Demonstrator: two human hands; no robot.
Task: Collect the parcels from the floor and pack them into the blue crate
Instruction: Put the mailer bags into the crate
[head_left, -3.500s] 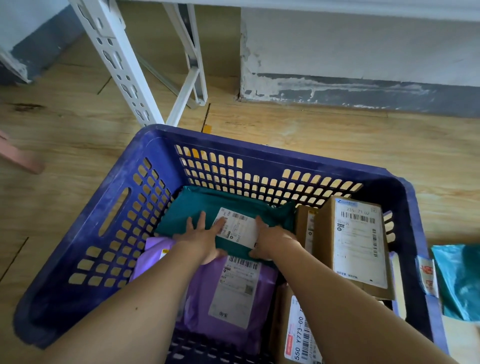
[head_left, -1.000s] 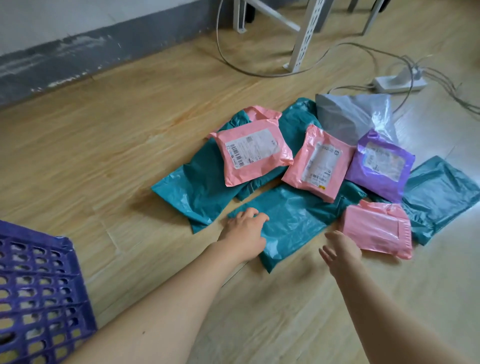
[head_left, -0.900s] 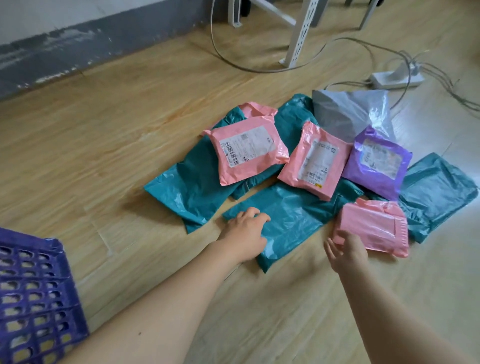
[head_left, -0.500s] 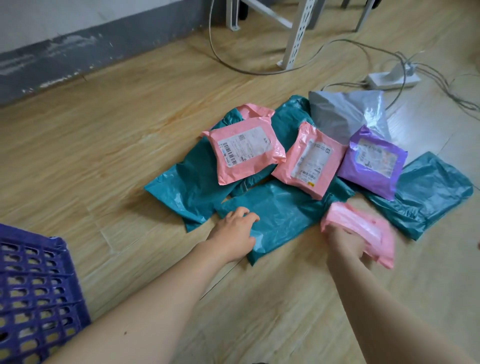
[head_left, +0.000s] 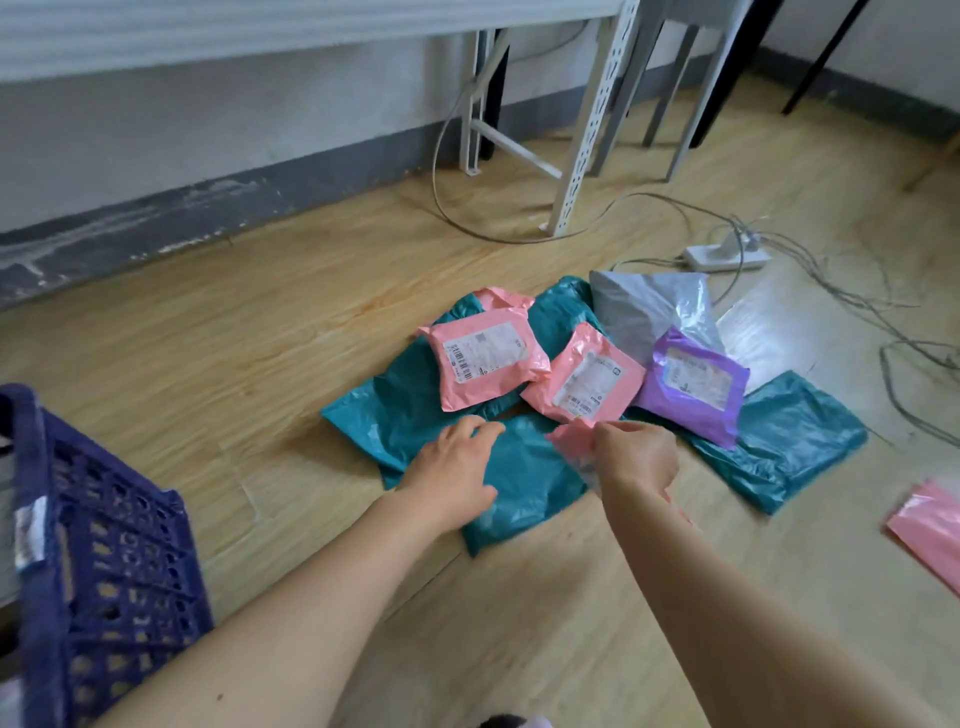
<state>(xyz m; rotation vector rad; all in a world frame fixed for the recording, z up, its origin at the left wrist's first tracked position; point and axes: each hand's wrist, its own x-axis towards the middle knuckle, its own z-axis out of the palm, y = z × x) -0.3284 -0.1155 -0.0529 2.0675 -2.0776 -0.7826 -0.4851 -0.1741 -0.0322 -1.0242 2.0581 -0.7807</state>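
Observation:
Several mailer parcels lie heaped on the wooden floor. My left hand rests on top of a teal parcel, fingers lying over its left edge. My right hand grips a small pink parcel, lifted over that teal parcel and mostly hidden by the hand. Behind them lie two pink parcels, a purple parcel, a grey parcel and more teal parcels. The blue crate stands at the left edge, its inside hidden.
Another pink parcel lies alone at the right edge. A white power strip and loose cables trail across the floor behind the pile. White metal rack legs stand by the wall.
My right hand took hold of the small pink parcel and carried it left, over the teal one. My left hand stayed on the teal parcel. The view tilted up.

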